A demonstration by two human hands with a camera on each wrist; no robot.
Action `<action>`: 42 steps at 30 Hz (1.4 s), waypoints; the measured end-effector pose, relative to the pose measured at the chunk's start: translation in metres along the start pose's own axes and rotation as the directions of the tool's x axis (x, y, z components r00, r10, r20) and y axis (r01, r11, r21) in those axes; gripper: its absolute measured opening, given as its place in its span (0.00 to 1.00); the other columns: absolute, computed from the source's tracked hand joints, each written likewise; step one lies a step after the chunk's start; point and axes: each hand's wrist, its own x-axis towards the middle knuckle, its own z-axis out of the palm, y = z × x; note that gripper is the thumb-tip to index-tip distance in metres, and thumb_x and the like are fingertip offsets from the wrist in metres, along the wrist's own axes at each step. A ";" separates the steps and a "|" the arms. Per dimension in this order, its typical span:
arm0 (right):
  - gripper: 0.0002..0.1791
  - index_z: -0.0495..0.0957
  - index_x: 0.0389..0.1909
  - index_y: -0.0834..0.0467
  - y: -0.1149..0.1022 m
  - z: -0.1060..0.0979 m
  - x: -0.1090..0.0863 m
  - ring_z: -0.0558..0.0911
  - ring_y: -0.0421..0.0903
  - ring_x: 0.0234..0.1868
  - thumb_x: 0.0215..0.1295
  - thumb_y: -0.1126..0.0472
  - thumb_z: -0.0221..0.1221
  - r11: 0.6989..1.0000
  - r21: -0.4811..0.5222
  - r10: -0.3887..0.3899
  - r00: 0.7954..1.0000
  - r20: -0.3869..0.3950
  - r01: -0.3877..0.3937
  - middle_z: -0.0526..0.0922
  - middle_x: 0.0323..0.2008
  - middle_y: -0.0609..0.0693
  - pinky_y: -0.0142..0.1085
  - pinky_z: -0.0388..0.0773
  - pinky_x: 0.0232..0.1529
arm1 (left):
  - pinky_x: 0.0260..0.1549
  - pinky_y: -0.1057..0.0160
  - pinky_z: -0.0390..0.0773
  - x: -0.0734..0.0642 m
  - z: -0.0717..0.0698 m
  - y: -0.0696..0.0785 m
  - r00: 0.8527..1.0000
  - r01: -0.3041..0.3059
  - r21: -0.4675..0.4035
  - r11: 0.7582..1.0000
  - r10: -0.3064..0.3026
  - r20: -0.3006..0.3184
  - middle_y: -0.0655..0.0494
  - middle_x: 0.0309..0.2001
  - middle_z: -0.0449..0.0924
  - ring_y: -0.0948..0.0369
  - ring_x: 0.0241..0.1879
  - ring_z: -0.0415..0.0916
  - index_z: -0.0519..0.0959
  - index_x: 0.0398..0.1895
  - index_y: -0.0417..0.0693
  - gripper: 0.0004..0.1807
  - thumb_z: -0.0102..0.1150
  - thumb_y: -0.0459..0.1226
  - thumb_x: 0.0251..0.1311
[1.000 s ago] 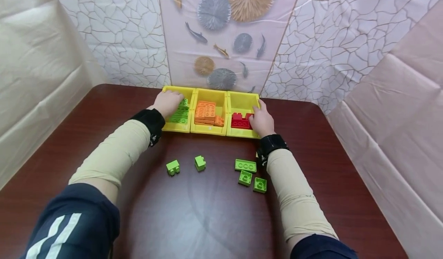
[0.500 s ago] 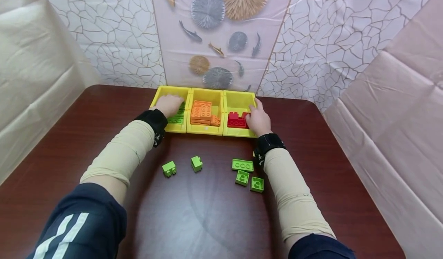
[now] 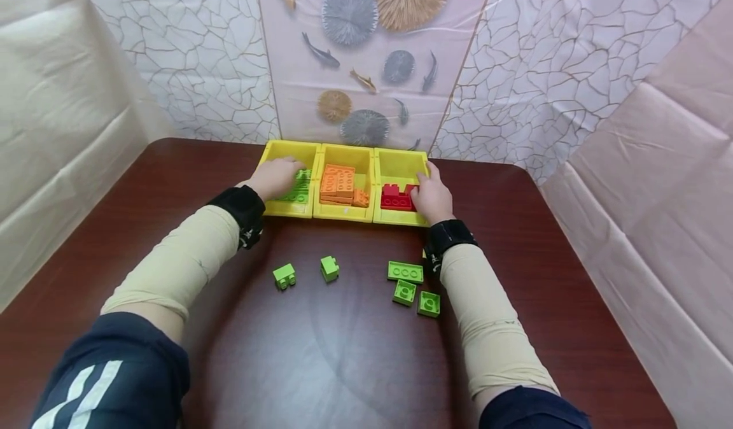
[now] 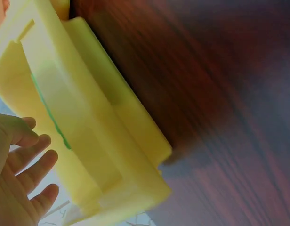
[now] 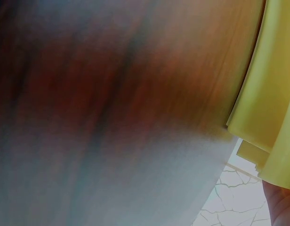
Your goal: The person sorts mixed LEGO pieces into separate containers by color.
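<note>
My left hand (image 3: 276,177) is over the left yellow bin (image 3: 293,148), which has green toy bricks (image 3: 300,190) in it. In the left wrist view its fingers (image 4: 36,175) are loosely bent with nothing between them. The right hand (image 3: 434,200) grips the outer wall of the right yellow bin (image 3: 397,158), its thumb on the inner side near the red toy bricks (image 3: 395,197). Fingers of that hand show outside this wall in the right wrist view. Between them, the middle bin (image 3: 366,155) contains orange toy bricks (image 3: 338,184).
Two green bricks, one at left (image 3: 284,276) and one nearer the middle (image 3: 329,268), lie on the dark brown table (image 3: 321,365). A long green brick (image 3: 405,272) and two small ones (image 3: 404,293) lie by the right forearm. Behind the bins hangs a patterned cloth (image 3: 366,98).
My left hand shifts right over the green bricks, then back left, uncovering more of them. The right hand keeps its place on the bin wall. The loose bricks stay put.
</note>
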 end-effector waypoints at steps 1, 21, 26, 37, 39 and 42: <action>0.26 0.66 0.64 0.62 0.001 -0.001 0.000 0.75 0.56 0.48 0.66 0.59 0.53 1.000 0.002 0.002 1.000 -0.001 -0.002 0.51 0.70 0.54 0.48 0.72 0.52 | 0.57 0.48 0.63 -0.004 -0.001 0.000 1.000 -0.016 0.000 1.000 0.016 -0.017 0.43 0.60 0.68 0.48 0.60 0.63 0.69 0.62 0.43 0.24 0.40 0.28 0.62; 0.26 0.66 0.64 0.64 0.015 -0.008 0.003 0.76 0.59 0.48 0.66 0.60 0.52 1.000 0.010 -0.003 1.000 -0.011 0.004 0.50 0.70 0.56 0.50 0.72 0.51 | 0.40 0.60 0.76 -0.076 0.006 0.106 0.830 -0.480 0.093 0.872 0.486 -0.276 0.51 0.41 0.79 0.56 0.40 0.77 0.79 0.48 0.43 0.16 0.55 0.31 0.56; 0.26 0.66 0.63 0.65 0.013 -0.005 0.003 0.75 0.58 0.49 0.66 0.59 0.52 1.000 -0.002 -0.013 1.000 -0.007 0.013 0.51 0.70 0.56 0.50 0.72 0.51 | 0.39 0.62 0.75 -0.069 0.022 0.160 0.778 -0.588 0.191 0.786 0.614 -0.132 0.56 0.41 0.78 0.59 0.40 0.76 0.78 0.49 0.49 0.15 0.55 0.37 0.57; 0.25 0.66 0.63 0.65 0.004 0.000 -0.001 0.75 0.58 0.48 0.67 0.60 0.51 1.000 0.011 -0.017 1.000 0.015 0.017 0.49 0.70 0.55 0.49 0.73 0.50 | 0.33 0.61 0.74 -0.055 0.053 0.198 0.773 -0.622 0.209 0.754 0.634 0.013 0.57 0.38 0.77 0.57 0.37 0.75 0.79 0.45 0.52 0.11 0.55 0.40 0.60; 0.25 0.66 0.63 0.64 0.002 -0.001 -0.001 0.75 0.58 0.48 0.66 0.60 0.51 1.000 0.013 -0.016 1.000 0.015 0.016 0.49 0.70 0.55 0.48 0.72 0.51 | 0.33 0.61 0.75 -0.054 0.056 0.200 0.772 -0.624 0.225 0.749 0.635 0.025 0.58 0.38 0.77 0.57 0.36 0.75 0.79 0.44 0.52 0.10 0.54 0.39 0.60; 0.25 0.66 0.63 0.65 0.000 -0.002 -0.001 0.75 0.58 0.49 0.66 0.60 0.52 1.000 0.018 -0.017 1.000 0.015 0.016 0.50 0.70 0.55 0.49 0.72 0.52 | 0.30 0.61 0.75 -0.054 0.059 0.203 0.767 -0.627 0.247 0.739 0.641 0.032 0.58 0.36 0.77 0.58 0.34 0.76 0.80 0.44 0.52 0.11 0.53 0.38 0.60</action>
